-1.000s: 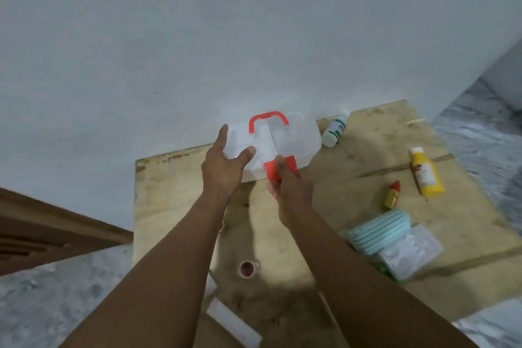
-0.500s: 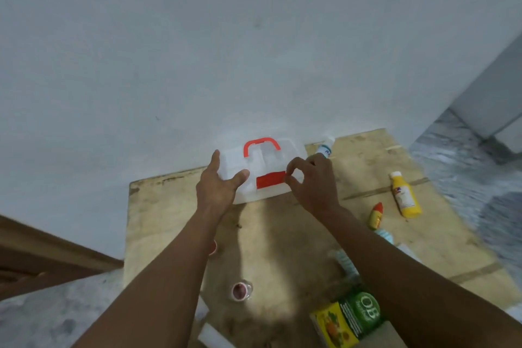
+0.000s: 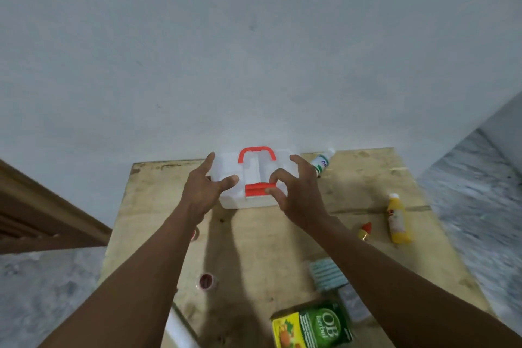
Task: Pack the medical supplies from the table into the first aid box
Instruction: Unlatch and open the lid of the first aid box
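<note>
The first aid box (image 3: 255, 171) is translucent white with a red handle and a red latch (image 3: 255, 189). It lies closed against the wall at the far edge of the plywood table (image 3: 254, 248). My left hand (image 3: 202, 192) grips its left side, thumb on the lid. My right hand (image 3: 296, 192) pinches the right end of the latch between thumb and index finger. Supplies lie around: a white bottle (image 3: 320, 162), a yellow bottle (image 3: 397, 220), a small red-capped bottle (image 3: 365, 231), a teal ribbed pack (image 3: 326, 274), a green herbal box (image 3: 313, 328) and a tape roll (image 3: 207, 281).
A clear plastic packet (image 3: 353, 305) lies by the green box, and a white strip (image 3: 178, 325) at the near left edge. A small reddish item (image 3: 194, 234) peeks out beside my left forearm. The wall stands right behind the box; marble floor surrounds the table.
The box has gone from tilted up in both hands to lying flat by the wall. My right hand shifted from the front of the latch to its right end.
</note>
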`<state>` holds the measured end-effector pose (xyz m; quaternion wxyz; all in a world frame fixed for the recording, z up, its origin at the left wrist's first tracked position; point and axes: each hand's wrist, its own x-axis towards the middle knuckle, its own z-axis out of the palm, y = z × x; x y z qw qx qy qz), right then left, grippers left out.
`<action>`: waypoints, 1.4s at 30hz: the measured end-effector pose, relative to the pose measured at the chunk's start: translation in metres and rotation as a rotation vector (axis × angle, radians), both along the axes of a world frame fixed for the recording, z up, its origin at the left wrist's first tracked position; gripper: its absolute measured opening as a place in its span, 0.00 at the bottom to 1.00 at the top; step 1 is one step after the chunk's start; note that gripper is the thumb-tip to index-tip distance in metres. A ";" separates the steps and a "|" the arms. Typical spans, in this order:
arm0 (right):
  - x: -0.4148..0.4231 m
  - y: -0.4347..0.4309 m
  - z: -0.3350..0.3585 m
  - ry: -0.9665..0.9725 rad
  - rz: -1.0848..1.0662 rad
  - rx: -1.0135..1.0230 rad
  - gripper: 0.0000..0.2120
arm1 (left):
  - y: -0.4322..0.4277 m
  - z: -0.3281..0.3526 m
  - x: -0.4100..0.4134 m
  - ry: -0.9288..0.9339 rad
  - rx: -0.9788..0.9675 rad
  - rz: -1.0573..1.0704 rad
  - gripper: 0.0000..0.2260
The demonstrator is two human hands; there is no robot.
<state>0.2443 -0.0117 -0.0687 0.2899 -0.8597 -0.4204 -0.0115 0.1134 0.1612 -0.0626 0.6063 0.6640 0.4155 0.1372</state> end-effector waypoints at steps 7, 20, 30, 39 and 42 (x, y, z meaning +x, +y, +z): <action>0.001 -0.016 0.014 -0.109 0.020 -0.032 0.12 | -0.042 0.010 -0.019 -0.047 0.008 -0.028 0.45; 0.032 0.015 0.105 -0.280 0.080 0.029 0.08 | -0.046 0.000 -0.020 0.099 0.114 -0.030 0.37; 0.080 0.044 0.094 -0.279 0.130 -0.104 0.15 | -0.041 -0.002 -0.024 0.186 0.178 -0.100 0.42; 0.088 0.057 0.088 -0.275 0.036 -0.162 0.19 | -0.038 0.000 -0.027 0.218 0.225 -0.151 0.41; 0.088 0.054 0.089 -0.258 0.042 -0.201 0.20 | -0.040 0.001 -0.028 0.228 0.216 -0.162 0.41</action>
